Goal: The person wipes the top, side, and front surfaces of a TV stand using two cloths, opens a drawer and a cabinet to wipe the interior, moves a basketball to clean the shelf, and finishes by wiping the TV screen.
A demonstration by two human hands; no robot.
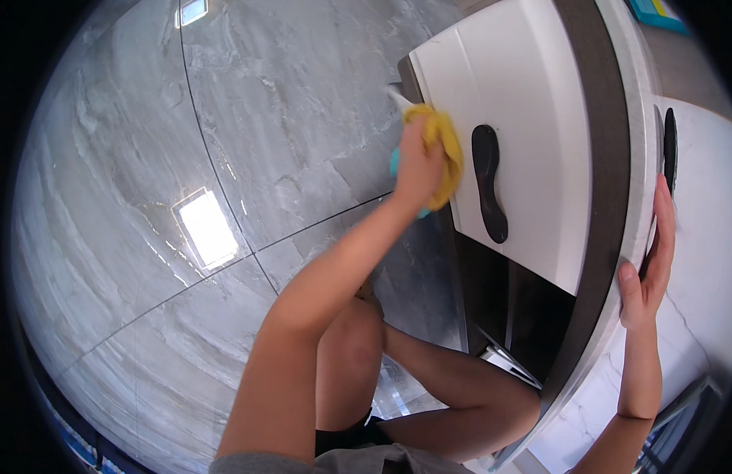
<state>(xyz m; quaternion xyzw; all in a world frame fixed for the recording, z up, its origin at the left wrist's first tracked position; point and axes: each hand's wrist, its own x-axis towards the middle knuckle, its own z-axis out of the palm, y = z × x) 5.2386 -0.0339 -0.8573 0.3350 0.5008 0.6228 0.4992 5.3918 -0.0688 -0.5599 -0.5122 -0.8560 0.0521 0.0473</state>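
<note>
My left hand (421,170) is closed around a yellow cloth (449,162), blurred a little by motion. The cloth lies against the outer edge of a white drawer front (532,95) that carries a black curved handle (490,183). Bits of teal show beside the hand, and a small white piece (399,98) sticks out just past it; I cannot make out what either belongs to. To the right, my right hand (649,272) rests on the rim of the pale countertop (638,126), fingers stretched out and holding nothing. Its fingertips are near a slim black-handled object (670,146).
Below the drawer is a dark open compartment (532,308). Grey marble-look tiles (144,158) cover the floor at left, reflecting a bright light. My bent legs (461,379) are close to the cabinet. A dark-framed object (682,419) is at the lower right.
</note>
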